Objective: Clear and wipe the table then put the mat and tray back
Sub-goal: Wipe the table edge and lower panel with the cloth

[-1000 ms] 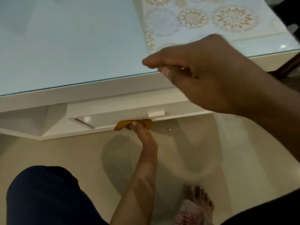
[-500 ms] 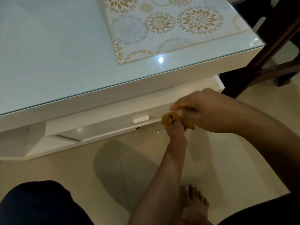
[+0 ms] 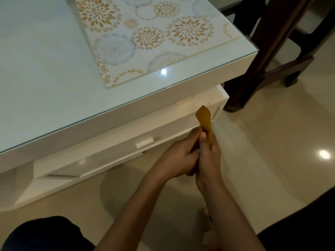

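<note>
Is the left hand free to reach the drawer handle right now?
Probably not yet. The left hand and right hand both grip the yellow cloth. The drawer handle is close and uncovered, so the way opens once the cloth is released.

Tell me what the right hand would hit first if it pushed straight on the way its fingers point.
The right hand, gripping the yellow cloth together with the left hand, points up and away toward the white drawer front. It would probably meet that front near its right end, though depth is uncertain.

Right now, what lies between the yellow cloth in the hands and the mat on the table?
In the head view, only bare glass tabletop and the table's white edge separate the yellow cloth from the mat.
</note>
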